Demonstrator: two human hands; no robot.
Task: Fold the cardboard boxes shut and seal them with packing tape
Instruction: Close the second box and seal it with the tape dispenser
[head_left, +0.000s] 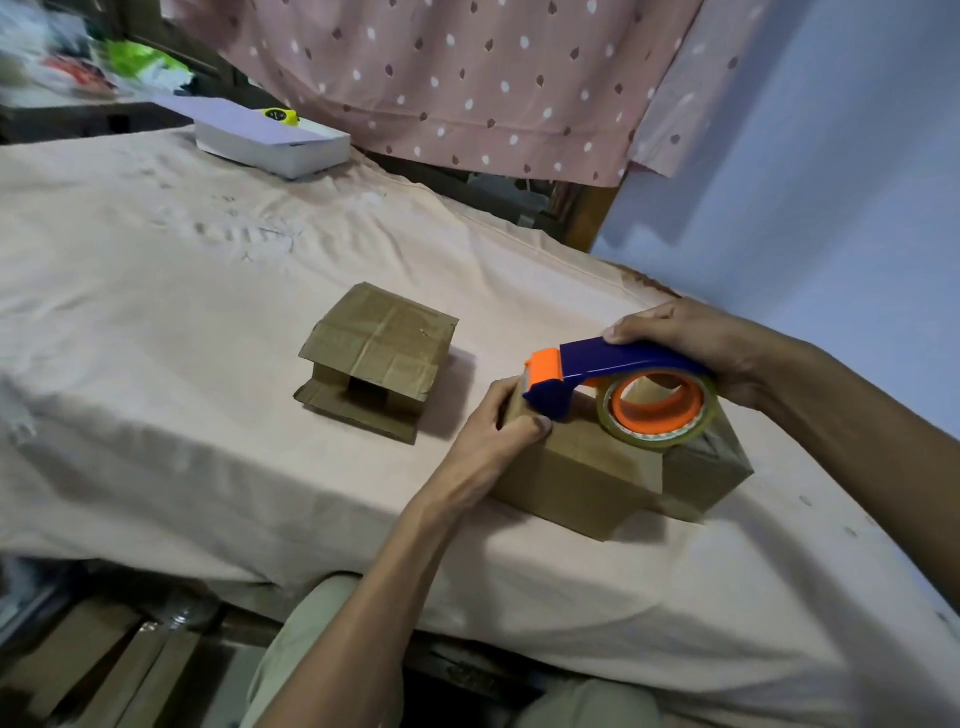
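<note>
Pale peach cloth (156, 291) spread over the table, creased near the far side. White box (272, 139) at the far edge, something small and yellow (281, 115) just behind it. Pink spotted fabric (467, 78) hanging beyond, blue wall (831, 156) at right.

Two cardboard boxes (597, 467) (376, 358), one tape dispenser (618, 384), one white box (272, 137).

- Left hand (498, 421) reaches forward from a bare forearm, fingers (532, 423) curled and gripping, thumb on top.
- Right hand (696, 345) comes in from the right, palm down, fingers wrapped and gripping, thumb tip forward.
</note>
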